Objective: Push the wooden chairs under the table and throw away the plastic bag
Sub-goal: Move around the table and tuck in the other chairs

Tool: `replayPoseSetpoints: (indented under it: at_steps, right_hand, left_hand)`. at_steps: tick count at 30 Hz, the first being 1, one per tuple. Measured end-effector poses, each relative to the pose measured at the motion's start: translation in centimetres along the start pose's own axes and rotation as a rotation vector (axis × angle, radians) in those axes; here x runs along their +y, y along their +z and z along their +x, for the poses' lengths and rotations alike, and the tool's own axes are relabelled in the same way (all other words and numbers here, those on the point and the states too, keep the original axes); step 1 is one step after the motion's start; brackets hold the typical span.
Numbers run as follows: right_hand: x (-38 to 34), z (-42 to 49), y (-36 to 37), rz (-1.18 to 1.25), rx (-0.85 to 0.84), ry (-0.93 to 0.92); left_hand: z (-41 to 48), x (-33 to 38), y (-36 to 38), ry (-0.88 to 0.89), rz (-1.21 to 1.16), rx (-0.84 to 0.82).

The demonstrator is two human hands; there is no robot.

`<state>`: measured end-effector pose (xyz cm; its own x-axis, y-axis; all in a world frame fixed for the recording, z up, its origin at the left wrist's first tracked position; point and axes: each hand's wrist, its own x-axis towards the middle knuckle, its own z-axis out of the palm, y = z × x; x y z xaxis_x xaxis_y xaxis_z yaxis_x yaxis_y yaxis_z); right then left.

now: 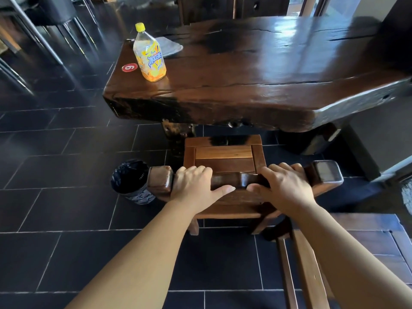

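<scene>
So there's this big slab of a dark wooden table (256, 70) taking up most of the upper part of the view, standing on a black tiled floor (66, 253). The wooden chair (225, 157) sits right in front of the table's near edge, its seat front just at the edge and the rest of the seat out in the open. Both hands are wrapped over the chair's top rail: left hand (196, 188) near the rail's left end, right hand (287, 186) near the right end, fingers curled over the far side, thumbs pointing at each other. Another bit of wooden chair frame (305, 270) pokes in at the bottom right. A small bin (131, 184) lined with a black plastic bag (128, 172) stands on the floor, just beside the chair's left side. On the table's left corner: a yellow-capped drink bottle (149, 55), a grey cloth (169, 46) behind it, and a red number sticker (129, 67).
</scene>
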<state>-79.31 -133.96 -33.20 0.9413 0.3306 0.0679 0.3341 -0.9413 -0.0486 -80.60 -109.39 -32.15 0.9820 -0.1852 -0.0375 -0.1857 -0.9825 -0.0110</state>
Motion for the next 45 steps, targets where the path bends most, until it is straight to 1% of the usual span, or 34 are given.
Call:
replayPoseSetpoints:
  at_steps: [3,8,16,19,21,25,29,32,34,36,38,40,45]
  right_hand:
    - [0.8,1.3,-0.2,-0.003,-0.031,0.015]
    - [0.8,3.1,-0.3,0.005,-0.03,0.026]
    - [2.5,5.5,-0.8,0.06,-0.172,0.048]
    - [2.1,5.7,-1.3,0.146,-0.223,0.109]
    - [1.1,5.2,-1.7,0.142,-0.225,0.143]
    - [-1.5,2.7,-2.9,0.188,-0.31,0.176]
    - [-2.8,-0.5,-5.6,0.304,-0.357,0.2]
    - [-3.5,-3.5,-8.2,0.296,-0.408,0.22]
    - [-3.9,-5.8,-10.0,0.272,-0.45,0.224]
    - [-4.1,-8.3,-12.0,0.188,-0.493,0.172]
    - [-4.3,-11.0,-13.6,0.131,-0.509,0.126]
    - [-4.6,-13.8,-14.9,0.122,-0.496,0.103]
    - [-3.6,-19.7,-17.2,0.198,-0.421,0.163]
  left_hand:
    - [1.4,0.1,0.1,-0.008,-0.017,0.004]
    - [3.3,-0.7,-0.1,-0.009,-0.004,0.001]
    - [5.1,0.1,-0.1,-0.05,-0.025,0.005]
    - [5.0,0.0,-0.4,-0.052,-0.063,-0.014]
    - [5.0,-0.2,-0.9,-0.039,-0.094,-0.063]
    - [3.8,-0.5,-2.6,-0.011,-0.211,-0.179]
    - [0.9,0.2,-5.0,0.008,-0.2,-0.35]
    - [-1.7,1.0,-7.6,0.002,-0.24,-0.435]
    - [-4.0,1.8,-9.4,-0.005,-0.308,-0.411]
    - [-6.6,2.9,-11.4,-0.012,-0.401,-0.356]
    - [-9.4,4.2,-12.9,0.0,-0.427,-0.333]
    - [-12.2,5.5,-13.8,0.022,-0.422,-0.329]
    - [-17.2,9.3,-15.4,0.059,-0.393,-0.335]
